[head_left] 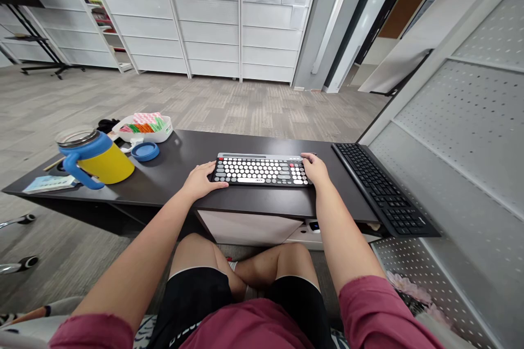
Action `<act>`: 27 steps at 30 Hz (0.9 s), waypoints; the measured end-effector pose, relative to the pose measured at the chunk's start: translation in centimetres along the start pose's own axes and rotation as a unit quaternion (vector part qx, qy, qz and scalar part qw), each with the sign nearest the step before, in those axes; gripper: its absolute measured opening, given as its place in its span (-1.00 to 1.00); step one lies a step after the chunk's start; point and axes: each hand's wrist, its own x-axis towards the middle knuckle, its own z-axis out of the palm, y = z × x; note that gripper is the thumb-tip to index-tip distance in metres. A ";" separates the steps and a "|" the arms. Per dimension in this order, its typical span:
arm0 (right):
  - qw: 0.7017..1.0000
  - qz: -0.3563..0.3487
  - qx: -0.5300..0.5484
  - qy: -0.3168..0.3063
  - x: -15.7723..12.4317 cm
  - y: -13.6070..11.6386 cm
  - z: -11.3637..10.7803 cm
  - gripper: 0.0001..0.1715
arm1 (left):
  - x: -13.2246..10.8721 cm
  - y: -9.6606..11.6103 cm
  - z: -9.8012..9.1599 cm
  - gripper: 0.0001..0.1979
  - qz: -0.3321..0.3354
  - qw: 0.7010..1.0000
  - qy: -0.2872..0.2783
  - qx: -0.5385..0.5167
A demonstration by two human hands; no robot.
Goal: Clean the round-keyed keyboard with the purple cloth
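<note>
A small keyboard [261,169] with round white keys and a few red ones lies near the front edge of a dark low table [192,155]. My left hand [201,181] grips its left end, fingers curled round the edge. My right hand [314,168] grips its right end the same way. The keyboard rests flat on the table between both hands. My crossed legs show below the table.
A long black keyboard [380,188] lies at the table's right end, beside a perforated white panel [462,136]. At the left stand a yellow mug with blue handle [95,159], a blue lid [144,151], a white tray of coloured items [144,125] and a booklet [49,183].
</note>
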 end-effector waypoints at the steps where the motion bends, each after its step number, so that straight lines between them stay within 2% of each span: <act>1: 1.000 0.002 0.018 0.001 0.0 -0.1 -0.1 -0.53 | 0.0 0.0 0.0 0.03 0.001 1.000 -0.001 -0.002; 7: 0.980 -0.003 0.199 0.032 -0.7 -0.9 -0.8 -0.63 | 0.0 -0.1 -0.2 0.01 0.020 1.000 0.000 -0.023; 13: 0.956 -0.034 0.290 0.023 -1.0 -1.4 -0.5 -0.68 | -0.2 -0.1 -0.2 0.02 0.019 0.999 0.003 -0.050; 17: 0.958 -0.066 0.278 0.029 -1.2 -1.5 -0.4 -0.65 | -0.3 -0.2 -0.1 0.00 -0.001 0.998 0.014 -0.067; 23: 0.959 -0.094 0.269 0.008 -1.5 -1.9 -0.6 -0.55 | -0.4 -0.3 0.0 0.09 -0.060 0.996 0.024 -0.062; 27: 0.962 -0.093 0.255 0.020 -1.5 -2.1 -0.5 -0.54 | -0.5 -0.2 -0.1 0.08 -0.077 0.995 0.039 -0.046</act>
